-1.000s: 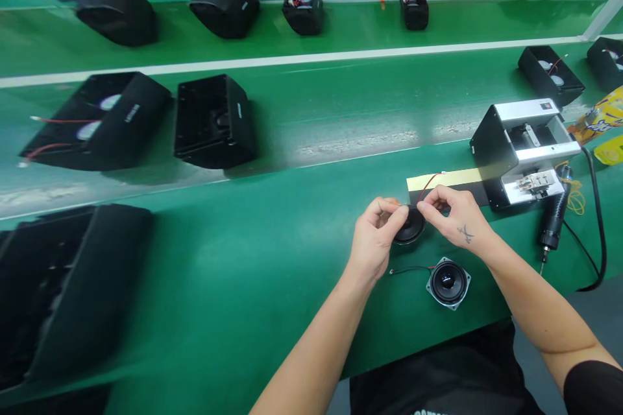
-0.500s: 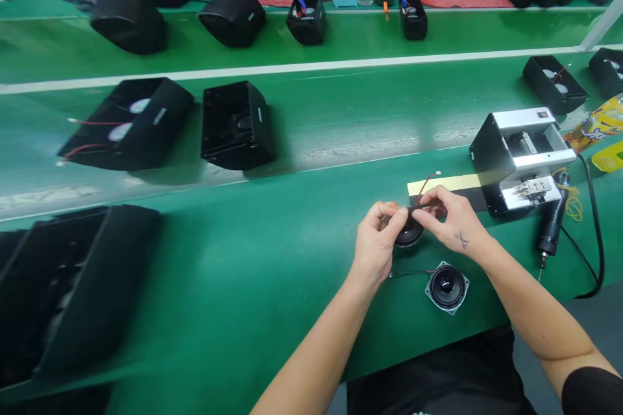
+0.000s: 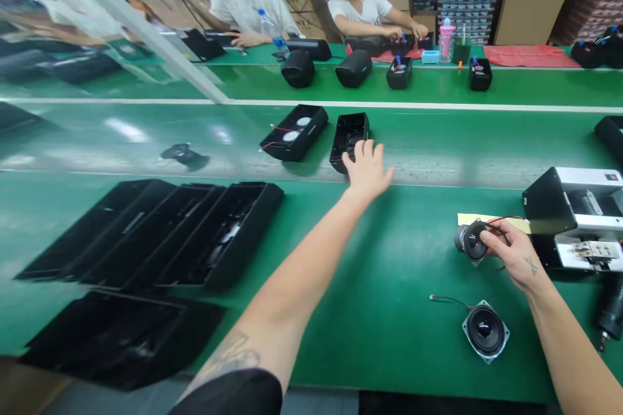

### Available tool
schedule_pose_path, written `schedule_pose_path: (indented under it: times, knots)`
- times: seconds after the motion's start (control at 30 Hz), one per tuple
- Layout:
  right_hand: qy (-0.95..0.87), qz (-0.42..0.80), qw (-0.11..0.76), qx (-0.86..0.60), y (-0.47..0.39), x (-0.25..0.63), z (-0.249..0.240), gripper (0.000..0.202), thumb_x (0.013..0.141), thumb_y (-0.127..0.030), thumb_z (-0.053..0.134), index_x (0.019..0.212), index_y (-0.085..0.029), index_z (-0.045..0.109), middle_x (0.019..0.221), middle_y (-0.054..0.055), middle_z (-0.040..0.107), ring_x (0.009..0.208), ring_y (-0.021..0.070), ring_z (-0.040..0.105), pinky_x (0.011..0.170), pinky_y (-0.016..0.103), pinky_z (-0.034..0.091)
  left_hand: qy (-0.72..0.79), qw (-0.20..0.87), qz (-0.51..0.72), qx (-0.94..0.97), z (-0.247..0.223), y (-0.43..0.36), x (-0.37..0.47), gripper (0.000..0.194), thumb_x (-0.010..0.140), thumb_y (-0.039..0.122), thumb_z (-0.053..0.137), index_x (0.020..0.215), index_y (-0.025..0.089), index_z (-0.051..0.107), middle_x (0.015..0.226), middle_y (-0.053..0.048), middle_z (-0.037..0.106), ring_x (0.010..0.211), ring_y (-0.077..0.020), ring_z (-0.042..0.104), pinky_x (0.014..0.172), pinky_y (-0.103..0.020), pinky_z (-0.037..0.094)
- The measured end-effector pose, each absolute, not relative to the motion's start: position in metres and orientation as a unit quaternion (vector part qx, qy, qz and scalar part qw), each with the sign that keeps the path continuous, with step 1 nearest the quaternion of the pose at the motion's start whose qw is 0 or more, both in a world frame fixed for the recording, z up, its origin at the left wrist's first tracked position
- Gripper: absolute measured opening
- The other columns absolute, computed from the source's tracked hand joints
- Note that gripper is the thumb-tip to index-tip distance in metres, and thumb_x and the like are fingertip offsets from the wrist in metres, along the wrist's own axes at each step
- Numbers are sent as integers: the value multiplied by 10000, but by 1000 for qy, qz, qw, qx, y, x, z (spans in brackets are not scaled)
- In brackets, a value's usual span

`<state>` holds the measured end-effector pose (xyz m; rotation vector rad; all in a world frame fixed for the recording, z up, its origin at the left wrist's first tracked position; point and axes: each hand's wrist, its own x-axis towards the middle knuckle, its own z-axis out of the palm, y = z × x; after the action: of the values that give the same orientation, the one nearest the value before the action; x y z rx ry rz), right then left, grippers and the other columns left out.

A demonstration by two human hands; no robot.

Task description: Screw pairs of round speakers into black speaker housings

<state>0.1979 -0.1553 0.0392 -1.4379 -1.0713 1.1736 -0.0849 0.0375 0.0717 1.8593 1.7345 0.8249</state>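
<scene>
My left hand [image 3: 366, 170] reaches far forward with its fingers spread over the near side of an open black speaker housing [image 3: 351, 130]; whether the fingertips touch it I cannot tell. At the right, my right hand [image 3: 511, 249] pinches a small round speaker driver [image 3: 474, 241] by its edge, its red and black wires trailing behind. A second speaker driver [image 3: 485, 331], with a square metal frame and a thin lead, lies face up on the green bench below that hand. Left of the reached-for housing sits another black housing [image 3: 296, 133] with two white discs and red wires.
Several open black housings [image 3: 195, 233] cover the bench's left side. A silver and black tape dispenser [image 3: 579, 207] stands at the right, an electric screwdriver [image 3: 610, 311] below it. Across the line, co-workers [image 3: 360, 10] handle parts. A slanted pale post [image 3: 160, 45] crosses the upper left.
My left hand has left the driver and stretched forward to the black housing. My right hand keeps the driver, now alone. The view has swung left and up, showing co-workers and more housings.
</scene>
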Motion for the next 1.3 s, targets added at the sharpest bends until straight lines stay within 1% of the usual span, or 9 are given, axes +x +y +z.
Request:
schedule_pose_path:
  times: [0.1,0.37,0.7,0.87,0.97,1.07,1.13,1.2,1.3]
  knots:
    - [-435,478,479,-594,-158,194,38,679,727,-824,873,961,-213,690,909,107,772,792,257,756,688,375,668,680,144,259,671,60,72,-108,518,899,240,658,1400,109,652,1630,-308,513,1580,-510,266,1263,-784,-47]
    - [-449,482,464,-592,-152,198,40,668,694,-824,881,905,-223,680,859,83,750,761,245,745,673,367,656,668,10,262,696,47,33,-134,472,1043,286,367,1200,154,792,1301,-248,683,1336,-433,512,1190,-641,211]
    - [-477,516,411,-581,-158,181,45,467,769,-619,844,895,-205,668,897,66,760,758,208,756,738,347,654,698,-35,339,630,26,-128,-203,87,815,404,703,814,342,764,914,-83,660,1175,-498,620,1081,-843,314]
    - [-518,513,377,-572,-165,175,53,311,846,-490,795,900,-208,676,829,29,727,710,171,694,714,313,613,713,33,310,629,37,-162,-210,377,801,363,715,1162,452,777,1243,-74,717,1471,-638,461,1143,-934,208]
    - [-548,500,364,-563,-167,173,60,234,857,-420,776,878,-207,683,852,19,731,701,150,667,736,303,604,691,51,314,649,50,-170,-193,586,819,382,784,1397,406,692,1684,-63,512,1628,-663,214,1228,-937,134]
    - [-581,483,355,-550,-168,172,66,180,872,-375,756,886,-206,697,884,13,748,741,146,688,807,301,603,598,183,333,706,55,-166,-152,581,934,512,733,1476,313,667,1680,-123,550,1589,-524,441,1287,-783,370]
    - [-602,469,350,-543,-167,172,67,174,886,-374,751,896,-206,703,880,12,753,758,149,699,804,289,591,501,419,288,700,53,-157,-116,634,1027,654,601,1549,295,638,1599,-143,650,1448,-414,638,1122,-576,619]
    - [-620,452,348,-538,-166,174,66,176,900,-379,750,905,-209,707,874,11,756,755,150,700,786,279,581,402,627,214,633,51,-144,-82,769,980,770,648,1574,283,638,1604,-158,652,1437,-405,646,1085,-496,646]
    - [-638,417,348,-546,-164,179,60,171,924,-379,738,943,-213,703,867,18,759,752,160,702,752,276,570,333,752,157,547,48,-126,-47,830,930,780,732,1603,306,619,1625,-142,628,1353,-389,681,981,-457,684]
